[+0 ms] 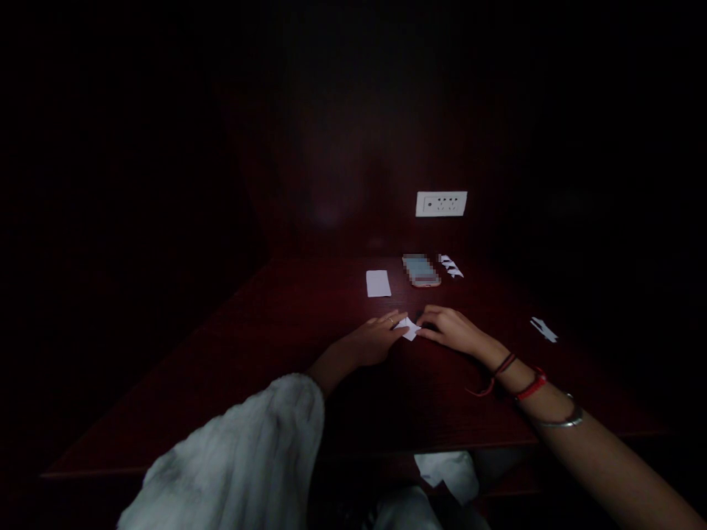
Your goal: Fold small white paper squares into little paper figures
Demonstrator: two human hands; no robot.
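A small folded piece of white paper (409,329) lies on the dark red table between my two hands. My left hand (381,337), with a ring on one finger, reaches in from the left and holds the paper down with its thumb and fingertips. From the other side my right hand (451,328) has its fingers curled, with thumb and index finger closed on the paper's right edge. A flat white paper sheet (378,283) rests just beyond my left hand. Behind my right hand lies a phone (421,270) with a blurred screen.
Several small folded white papers (451,266) sit right of the phone. White paper strips (544,329) lie farther right on the table (265,346). A white socket panel (441,204) is on the dark back wall. The table's front edge runs below my forearms.
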